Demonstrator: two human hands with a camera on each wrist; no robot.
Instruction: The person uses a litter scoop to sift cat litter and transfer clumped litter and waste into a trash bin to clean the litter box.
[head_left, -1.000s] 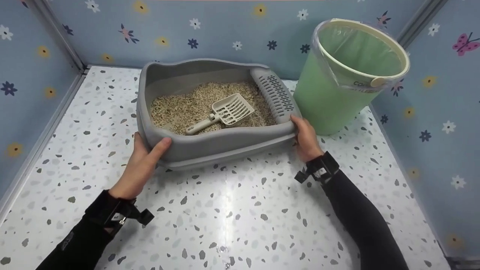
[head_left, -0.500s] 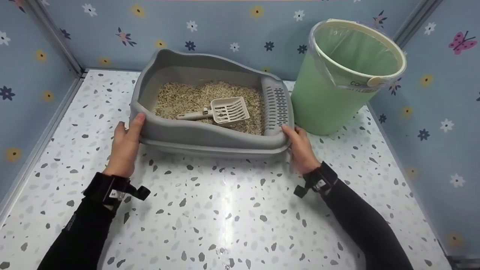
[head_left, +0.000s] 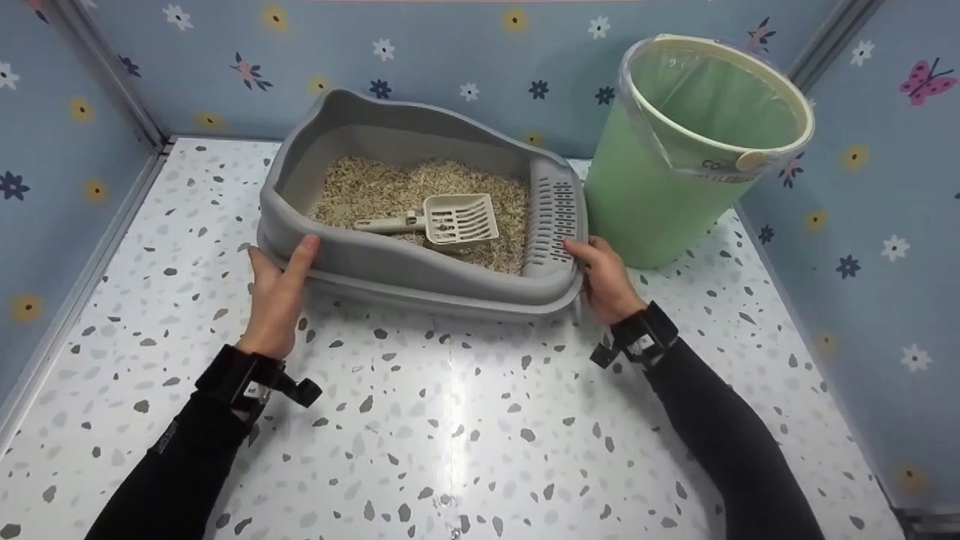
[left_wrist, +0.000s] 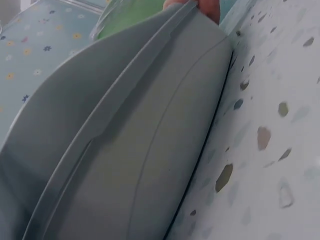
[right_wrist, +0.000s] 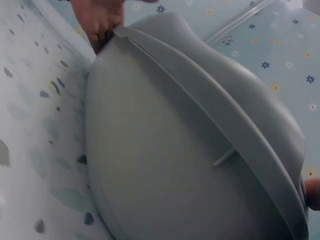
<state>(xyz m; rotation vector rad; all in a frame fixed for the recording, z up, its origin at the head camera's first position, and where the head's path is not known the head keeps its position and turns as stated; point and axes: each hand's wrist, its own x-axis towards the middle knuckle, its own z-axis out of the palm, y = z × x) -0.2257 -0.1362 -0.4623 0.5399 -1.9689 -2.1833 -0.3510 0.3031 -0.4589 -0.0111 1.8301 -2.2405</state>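
Note:
A grey litter box (head_left: 420, 274) stands turned at an angle on the floor, partly filled with tan granular litter (head_left: 375, 180). On the litter lies a beige slotted litter scoop (head_left: 414, 220), its handle pointing left. My left hand (head_left: 276, 311) grips the front left of the box, thumb on the outer wall and fingers around the lower rim. At the front right corner my right hand (head_left: 609, 281) holds the edge, its thumb over the perforated ledge (head_left: 553, 210). Both wrist views show the box's outer wall (left_wrist: 150, 125) close to the speckled floor; the undersides of my grips are largely hidden.
A green bin (head_left: 645, 202) with a clear liner stands against the box's right end. Blue flowered panels (head_left: 465, 45) close off the back and both sides. White speckled floor (head_left: 450, 420) stretches in front of the box.
The litter box has swung clockwise as seen from above: its left end went back and its right front corner came nearer. The scoop turned with it. My left hand shifted along the wall.

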